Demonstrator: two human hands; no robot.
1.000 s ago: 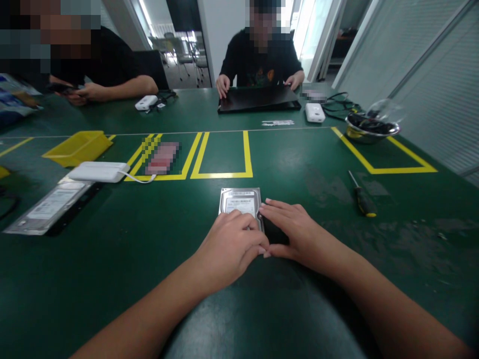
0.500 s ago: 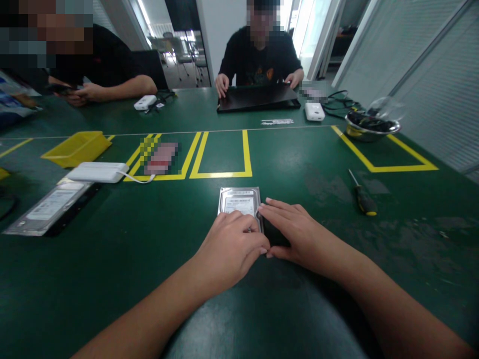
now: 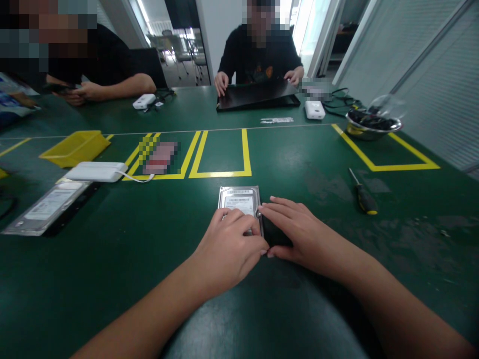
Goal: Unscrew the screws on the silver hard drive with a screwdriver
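A silver hard drive [image 3: 239, 200] with a white label lies flat on the green table in front of me. Across its near part rests my left hand [image 3: 235, 239], fingers bent over it and thumb at the near right corner; the hand hides that end of the drive. My right hand [image 3: 294, 224] is beside the drive's right side, fingers stretched out with the tips at its edge. Its thumb sits apart from those fingers, close to my left thumb. A screwdriver [image 3: 364, 198] with a black and yellow handle lies farther right.
At left are a yellow bin [image 3: 77, 148], a white power bank [image 3: 98, 171] cabled to a blurred item, and a labelled drive-like item [image 3: 48, 207] in clear plastic. Yellow tape marks the table. A metal bowl [image 3: 372, 127] stands far right. Opposite, a person handles a black panel [image 3: 258, 94].
The fingers of my right hand have shifted slightly right along the drive's edge. My left hand and the drive look nearly unchanged. Across the table, the person has tilted up the black panel.
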